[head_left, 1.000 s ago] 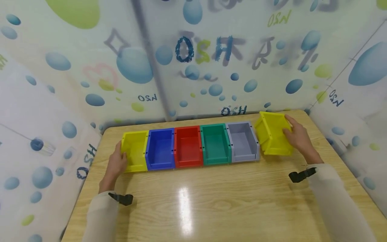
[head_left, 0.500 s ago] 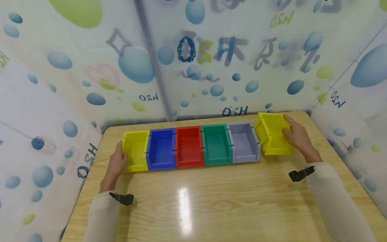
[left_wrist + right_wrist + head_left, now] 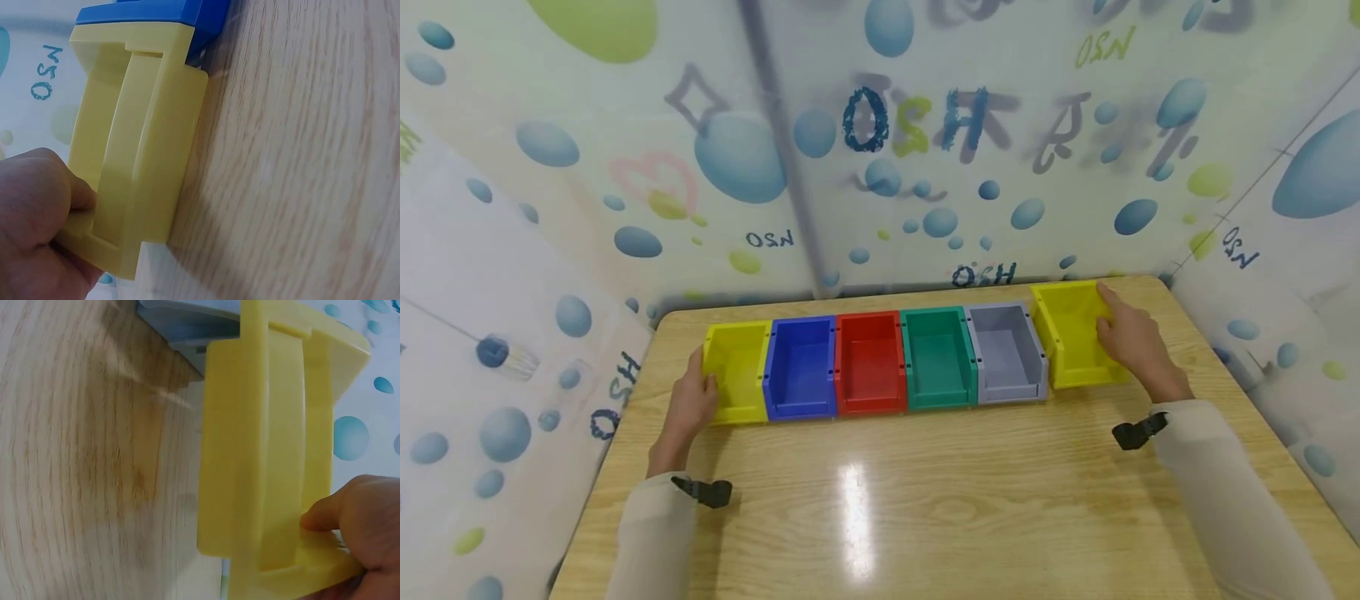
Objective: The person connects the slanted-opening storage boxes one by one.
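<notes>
Side by side on the wooden table stand a yellow bin (image 3: 737, 375), a blue bin (image 3: 801, 367), a red bin (image 3: 871, 362), a green bin (image 3: 937, 358) and a grey bin (image 3: 1004, 350). My left hand (image 3: 691, 400) grips the outer side wall of the left yellow bin, its thumb inside, as the left wrist view shows. At the right end, my right hand (image 3: 1138, 340) holds another yellow bin (image 3: 1075, 329) by its outer wall, thumb inside. This bin's left edge is right at the grey bin's side. The fingers outside both walls are mostly hidden.
The wooden table (image 3: 940, 500) stretches in front of the row. Behind it rises a patterned wall (image 3: 865, 200) with blue and green spots, close to the table's back edge. More spotted wall stands at left and right.
The right hand has turned the right yellow bin from tilted to nearly level, in line with the row, and shifted it slightly left. My left hand keeps its grip on the other yellow bin.
</notes>
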`<state>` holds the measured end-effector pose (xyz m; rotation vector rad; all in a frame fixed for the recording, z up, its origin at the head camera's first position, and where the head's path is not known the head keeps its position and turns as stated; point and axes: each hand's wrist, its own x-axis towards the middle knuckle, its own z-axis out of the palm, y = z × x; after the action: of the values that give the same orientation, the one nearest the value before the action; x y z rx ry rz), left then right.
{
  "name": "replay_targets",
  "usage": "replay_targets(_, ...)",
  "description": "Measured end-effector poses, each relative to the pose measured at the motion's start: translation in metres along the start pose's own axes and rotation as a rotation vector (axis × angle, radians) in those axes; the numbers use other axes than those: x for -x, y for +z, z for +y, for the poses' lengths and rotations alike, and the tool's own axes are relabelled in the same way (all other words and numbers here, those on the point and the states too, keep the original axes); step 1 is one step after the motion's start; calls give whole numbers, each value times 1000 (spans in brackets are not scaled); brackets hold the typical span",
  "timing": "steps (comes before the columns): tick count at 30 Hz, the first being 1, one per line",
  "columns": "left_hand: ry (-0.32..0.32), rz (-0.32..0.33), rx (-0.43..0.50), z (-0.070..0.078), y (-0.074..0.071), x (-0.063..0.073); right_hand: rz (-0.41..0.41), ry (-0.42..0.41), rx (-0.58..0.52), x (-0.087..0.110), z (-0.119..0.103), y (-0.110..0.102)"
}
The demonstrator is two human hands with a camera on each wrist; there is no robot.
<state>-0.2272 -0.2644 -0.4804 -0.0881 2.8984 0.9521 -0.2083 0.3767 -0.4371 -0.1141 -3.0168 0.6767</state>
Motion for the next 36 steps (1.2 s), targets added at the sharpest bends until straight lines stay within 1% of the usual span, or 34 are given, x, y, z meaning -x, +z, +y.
replay_targets(3, -7, -5, 5, 1, 0, 0, -10, -6, 4, 0, -1, 0)
replay_targets(8, -6, -6, 11, 2, 0, 0, -81, 2, -30, 0, 2, -4)
replay_targets(9, -5, -5, 10, 2, -1, 0, -71, 0, -33, 1, 1, -5)
replay_targets(10, -4, -5, 8, 2, -1, 1, -41, -5, -41, 1, -1, -6)
replay_targets(11, -4, -6, 6, 2, -2, 1, 6, -15, -54, 2, -3, -6)
replay_targets(14, -7, -10, -1, 2, -3, 1, 175, -51, -114, 3, -15, -6)
replay_targets(15, -9, -12, -2, 2, -3, 0, 211, -64, -144, 3, -19, -6)
replay_targets(16, -12, -13, -3, 2, -3, 0, 218, -75, -167, 3, -24, -5)
replay_targets(17, -15, -13, -3, 2, -3, 0, 192, -78, -191, 3, -28, -5)
replay_targets(19, -17, -11, -3, 1, -3, -1, 68, -58, -270, 0, -36, -4)
replay_targets(22, -24, -9, -3, 1, -2, -1, -152, 33, -379, -3, -42, -1)
replay_targets(23, -25, -8, -4, 1, -2, -1, -210, 69, -418, -4, -43, 0)
replay_targets(25, -30, -8, -1, 1, -1, -1, -285, 124, -475, -6, -43, 2)
replay_targets(27, -27, -1, -1, 1, 1, -1, -322, 152, -492, -6, -41, 4)
replay_targets(29, -26, 3, 6, 1, 2, 0, -342, 156, -507, -5, -39, 5)
replay_targets(32, -16, 30, 4, 1, 4, 2, -347, 152, -525, -6, -38, 8)
replay_targets(36, -1, 41, 3, 0, 3, 5, -341, 178, -552, -9, -39, 12)
